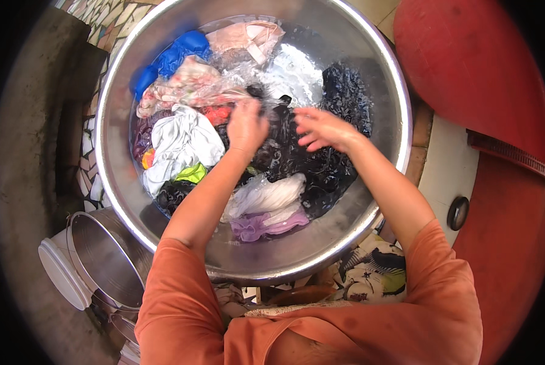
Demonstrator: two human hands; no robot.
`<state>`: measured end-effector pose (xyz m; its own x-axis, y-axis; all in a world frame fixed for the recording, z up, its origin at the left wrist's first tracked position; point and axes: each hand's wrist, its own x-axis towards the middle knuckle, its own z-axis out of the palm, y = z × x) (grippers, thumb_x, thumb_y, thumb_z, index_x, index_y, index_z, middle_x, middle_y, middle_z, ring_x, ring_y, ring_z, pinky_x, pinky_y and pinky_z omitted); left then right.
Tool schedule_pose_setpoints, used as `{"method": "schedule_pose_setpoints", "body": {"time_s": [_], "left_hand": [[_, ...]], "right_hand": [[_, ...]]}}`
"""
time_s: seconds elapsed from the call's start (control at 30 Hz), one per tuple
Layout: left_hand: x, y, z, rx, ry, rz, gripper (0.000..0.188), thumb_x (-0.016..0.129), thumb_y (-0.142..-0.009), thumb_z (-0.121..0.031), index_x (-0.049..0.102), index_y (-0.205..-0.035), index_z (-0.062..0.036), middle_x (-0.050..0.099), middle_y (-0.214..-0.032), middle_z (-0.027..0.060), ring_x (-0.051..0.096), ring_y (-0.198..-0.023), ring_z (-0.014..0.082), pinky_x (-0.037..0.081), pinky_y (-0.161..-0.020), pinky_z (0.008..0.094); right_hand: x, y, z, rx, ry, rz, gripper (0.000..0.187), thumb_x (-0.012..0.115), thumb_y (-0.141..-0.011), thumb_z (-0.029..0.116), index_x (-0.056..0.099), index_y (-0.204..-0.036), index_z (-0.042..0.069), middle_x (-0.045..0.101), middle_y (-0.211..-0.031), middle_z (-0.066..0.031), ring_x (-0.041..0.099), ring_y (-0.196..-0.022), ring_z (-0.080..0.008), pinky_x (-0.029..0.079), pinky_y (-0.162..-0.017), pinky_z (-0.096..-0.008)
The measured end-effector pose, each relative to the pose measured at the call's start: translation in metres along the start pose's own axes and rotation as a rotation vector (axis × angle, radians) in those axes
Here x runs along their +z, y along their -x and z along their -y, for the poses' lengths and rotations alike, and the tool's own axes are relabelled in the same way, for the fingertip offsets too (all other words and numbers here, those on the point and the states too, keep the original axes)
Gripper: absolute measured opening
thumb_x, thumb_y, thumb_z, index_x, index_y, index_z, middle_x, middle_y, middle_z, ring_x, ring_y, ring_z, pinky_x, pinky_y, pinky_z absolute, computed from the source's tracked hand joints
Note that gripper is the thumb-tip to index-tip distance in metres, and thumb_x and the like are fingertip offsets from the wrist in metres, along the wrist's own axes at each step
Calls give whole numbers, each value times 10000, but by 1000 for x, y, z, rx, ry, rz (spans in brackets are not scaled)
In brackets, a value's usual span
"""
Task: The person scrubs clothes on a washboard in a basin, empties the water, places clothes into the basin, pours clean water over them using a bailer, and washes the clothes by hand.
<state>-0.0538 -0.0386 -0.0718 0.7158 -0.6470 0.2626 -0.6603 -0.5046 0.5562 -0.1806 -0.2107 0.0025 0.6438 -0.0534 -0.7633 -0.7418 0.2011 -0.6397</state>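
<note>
A large round metal basin [379, 204] holds wet clothes in water. My left hand [247, 126] is over the middle of the pile, beside a red cloth [216, 114] and a pale floral garment [184, 82]. Its fingers are smeared by motion, so whether they grip anything cannot be told. My right hand [325, 129] hovers over dark wet clothing [339, 167] with its fingers apart and nothing in them. Between the hands lies black cloth [280, 137]. Around them are a white garment [184, 143], a blue one [178, 52], a beige one [242, 36] and a purple one [269, 226].
A metal bucket [111, 258] and a white lid [64, 274] stand left of the basin on mosaic tile. To the right are a large red plastic object [467, 55] and a small dark round thing [458, 213]. Patterned fabric [376, 267] lies below the basin's rim.
</note>
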Motion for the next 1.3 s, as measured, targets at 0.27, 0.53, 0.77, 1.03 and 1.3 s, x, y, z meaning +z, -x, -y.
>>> {"method": "schedule_pose_setpoints", "body": {"time_s": [0.27, 0.53, 0.77, 1.03, 1.3], "left_hand": [[-62, 34, 72, 152, -312, 304, 204, 509, -769, -30, 523, -965, -82, 478, -1167, 229, 568, -917, 406, 465, -787, 475], [-93, -24, -40, -385, 415, 25, 341, 644, -783, -272, 591, -912, 39, 633, -778, 200, 616, -723, 303, 462, -676, 375], [-97, -42, -137, 502, 162, -78, 267, 712, -712, -309, 571, -838, -120, 572, -762, 68, 597, -730, 254, 492, -563, 362], [-38, 48, -85, 347, 116, 478, 383, 686, -758, -351, 592, -1027, -95, 611, -728, 100, 609, -693, 295, 497, -585, 391], [-18, -29, -4, 300, -133, 60, 404, 596, -828, -212, 520, -1221, -153, 520, -1199, 152, 476, -1117, 351, 407, -912, 441]], "right_hand": [[-16, -41, -57, 142, 912, -417, 737, 559, -850, 316, 170, -1433, 85, 421, -1347, -219, 458, -1206, -358, 378, -999, -397], [-34, -17, 4, -299, 572, -398, 577, 542, -856, 431, 481, -1250, 14, 606, -1130, -148, 589, -1007, -255, 478, -823, -351], [-29, 36, 71, -512, -414, 211, 770, 518, -856, 564, 329, -1380, 32, 595, -1102, -88, 589, -934, -193, 482, -792, -339], [-79, -12, -27, -382, 476, -471, 321, 584, -779, 70, 624, -1095, 28, 590, -744, 11, 518, -664, -56, 440, -600, -220], [34, -33, -43, -419, 1046, -411, 819, 755, -687, 392, 389, -1366, 116, 534, -1087, -266, 535, -1035, -390, 421, -925, -392]]}}
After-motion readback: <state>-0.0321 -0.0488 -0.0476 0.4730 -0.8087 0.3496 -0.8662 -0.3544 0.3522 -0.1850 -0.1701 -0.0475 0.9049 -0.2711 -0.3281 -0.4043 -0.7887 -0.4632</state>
